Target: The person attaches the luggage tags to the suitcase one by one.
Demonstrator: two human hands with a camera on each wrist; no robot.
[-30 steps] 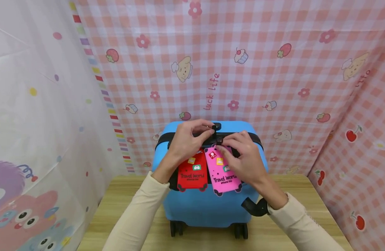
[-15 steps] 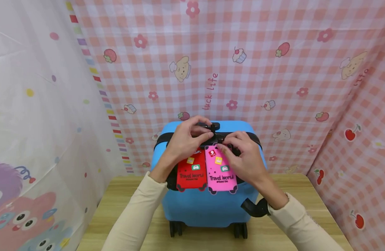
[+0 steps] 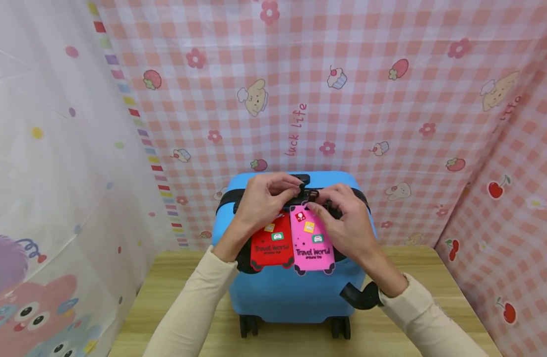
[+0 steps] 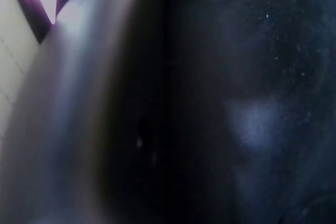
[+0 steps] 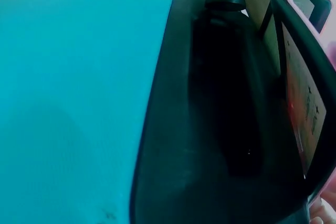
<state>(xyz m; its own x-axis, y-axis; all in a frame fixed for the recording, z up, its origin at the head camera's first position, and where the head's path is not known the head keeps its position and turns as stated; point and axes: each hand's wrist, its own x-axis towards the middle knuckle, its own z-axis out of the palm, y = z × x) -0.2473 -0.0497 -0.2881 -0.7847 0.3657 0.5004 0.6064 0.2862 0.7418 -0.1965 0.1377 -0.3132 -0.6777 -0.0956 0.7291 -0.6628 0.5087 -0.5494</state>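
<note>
A blue suitcase [image 3: 293,300] stands on its wheels, two luggage tags hanging before its black top section. The pink luggage tag [image 3: 315,250] hangs almost straight, its black strap and buckle [image 3: 314,194] at the upper end. My right hand [image 3: 349,220] pinches the pink tag's strap beside the buckle with thumb and fingers. Just left of it, my left hand [image 3: 265,201] pinches a black strap end between thumb and fingertips. The red luggage tag [image 3: 271,250] hangs beside the pink one, its top hidden by the left hand. The left wrist view is dark and blurred.
A black band [image 3: 230,197] runs across the suitcase top. In the right wrist view, a long recess [image 5: 226,98] sits in its black panel. Underneath is a wooden table [image 3: 179,277]; a checked cloth [image 3: 295,74] hangs close behind. A black curved piece [image 3: 360,296] sits at the right wrist.
The pink tag has swung from tilted to nearly straight, alongside the red one. The right fingers and buckle have risen slightly. The left fingers have curled in closer on the strap end.
</note>
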